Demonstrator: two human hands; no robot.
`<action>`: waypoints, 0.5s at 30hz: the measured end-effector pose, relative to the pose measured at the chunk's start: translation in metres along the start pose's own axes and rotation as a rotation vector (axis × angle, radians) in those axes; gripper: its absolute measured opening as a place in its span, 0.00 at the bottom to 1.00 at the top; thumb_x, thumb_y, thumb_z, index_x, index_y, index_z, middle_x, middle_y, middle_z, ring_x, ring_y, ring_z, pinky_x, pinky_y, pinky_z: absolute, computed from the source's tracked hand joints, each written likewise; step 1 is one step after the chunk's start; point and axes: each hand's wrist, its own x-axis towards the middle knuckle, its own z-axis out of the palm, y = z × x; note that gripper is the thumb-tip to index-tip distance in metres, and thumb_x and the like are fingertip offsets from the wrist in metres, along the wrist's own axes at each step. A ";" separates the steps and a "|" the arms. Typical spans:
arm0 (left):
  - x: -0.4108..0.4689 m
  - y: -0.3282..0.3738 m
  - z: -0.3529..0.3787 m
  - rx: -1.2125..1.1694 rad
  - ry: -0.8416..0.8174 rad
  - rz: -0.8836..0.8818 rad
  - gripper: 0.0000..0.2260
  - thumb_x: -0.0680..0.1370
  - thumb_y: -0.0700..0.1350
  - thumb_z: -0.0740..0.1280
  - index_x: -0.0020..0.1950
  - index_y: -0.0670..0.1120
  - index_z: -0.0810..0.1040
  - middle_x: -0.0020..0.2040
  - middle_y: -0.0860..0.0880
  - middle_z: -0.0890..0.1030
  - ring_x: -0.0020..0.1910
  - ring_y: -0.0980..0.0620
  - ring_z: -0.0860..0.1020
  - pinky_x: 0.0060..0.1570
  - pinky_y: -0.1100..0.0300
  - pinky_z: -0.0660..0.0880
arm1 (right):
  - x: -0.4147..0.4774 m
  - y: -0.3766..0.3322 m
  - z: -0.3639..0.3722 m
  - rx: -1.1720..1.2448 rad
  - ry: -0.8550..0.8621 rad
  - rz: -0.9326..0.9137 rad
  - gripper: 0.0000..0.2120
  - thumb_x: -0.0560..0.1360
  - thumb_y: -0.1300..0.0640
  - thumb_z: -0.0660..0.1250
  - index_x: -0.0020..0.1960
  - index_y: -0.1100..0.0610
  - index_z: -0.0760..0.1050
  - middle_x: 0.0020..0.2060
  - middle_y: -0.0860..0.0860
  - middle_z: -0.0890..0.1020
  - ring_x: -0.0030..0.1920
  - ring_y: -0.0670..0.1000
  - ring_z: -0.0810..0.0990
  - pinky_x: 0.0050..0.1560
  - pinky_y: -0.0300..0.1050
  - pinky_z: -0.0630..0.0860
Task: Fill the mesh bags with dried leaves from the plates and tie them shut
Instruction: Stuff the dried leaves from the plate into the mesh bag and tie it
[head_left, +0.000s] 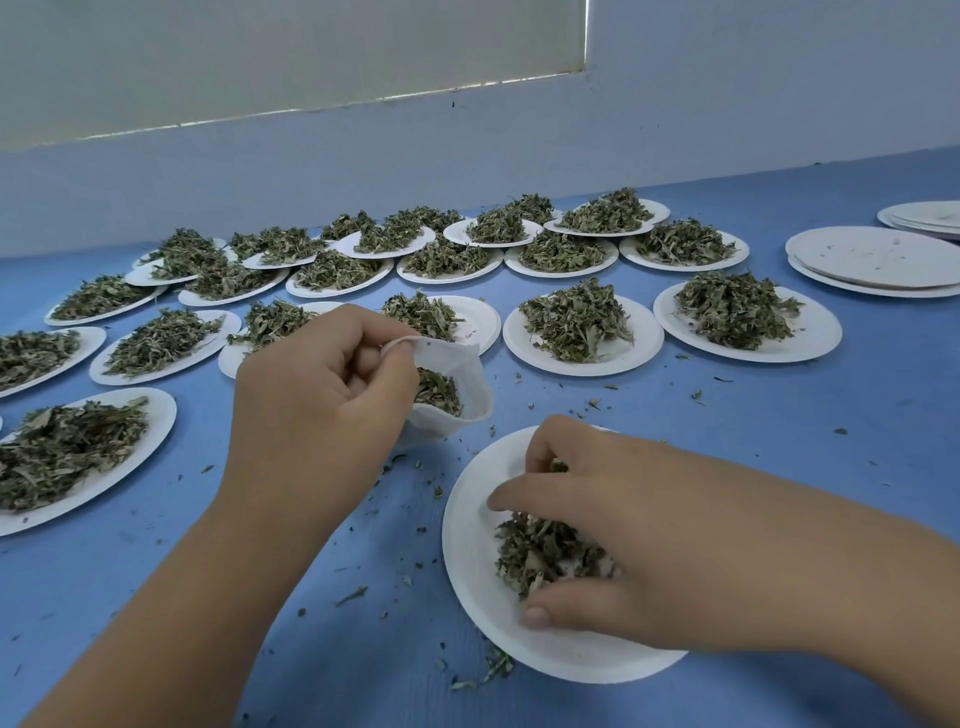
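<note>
**A:** Your mesh bag (475, 374) is sitting on the blue bench (322, 597) just beyond the near plate (467, 582). Its mouth is gaping toward you, and a small clump of dried leaves (439, 392) is lying inside it (well short of the rim).

**B:** Your near plate is carrying a thin heap (540, 551) of the same leaves, and much of its white face is showing bare.

**A:** Farther back, many more full plates (582, 322) are lying in rows, each one piled with leaves. A stack of bare plates (872, 260) is resting at the far right.

**B:** Your left hand (317, 395) is reaching in from the left, its fingers (363, 358) pinching the bag's rim and holding the mouth open.

**A:** Your right hand (623, 530) is lying palm down over the near plate, with its fingers (514, 499) and thumb curling narrowly around the heap.

**B:** Leaf crumbs (436, 488) are lying scattered on the bench between bag and plate.
</note>
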 end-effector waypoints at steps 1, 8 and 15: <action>0.000 0.000 0.000 -0.003 -0.001 -0.001 0.08 0.75 0.42 0.67 0.40 0.54 0.81 0.32 0.48 0.74 0.26 0.57 0.67 0.26 0.72 0.63 | 0.000 -0.002 0.002 0.002 -0.002 0.007 0.28 0.71 0.29 0.58 0.68 0.35 0.58 0.57 0.38 0.59 0.51 0.44 0.68 0.51 0.47 0.73; 0.000 0.000 0.000 -0.010 -0.011 0.008 0.09 0.75 0.41 0.67 0.40 0.54 0.81 0.32 0.46 0.74 0.26 0.57 0.66 0.26 0.72 0.63 | 0.005 -0.008 0.011 -0.050 -0.011 0.011 0.23 0.76 0.34 0.55 0.69 0.37 0.61 0.58 0.42 0.61 0.58 0.47 0.68 0.35 0.38 0.58; -0.001 -0.001 0.000 0.012 -0.017 0.030 0.10 0.76 0.40 0.68 0.40 0.54 0.81 0.31 0.47 0.74 0.26 0.57 0.66 0.27 0.69 0.64 | 0.012 -0.009 0.014 -0.049 -0.034 0.020 0.17 0.80 0.45 0.57 0.69 0.39 0.67 0.57 0.45 0.64 0.57 0.52 0.71 0.49 0.43 0.68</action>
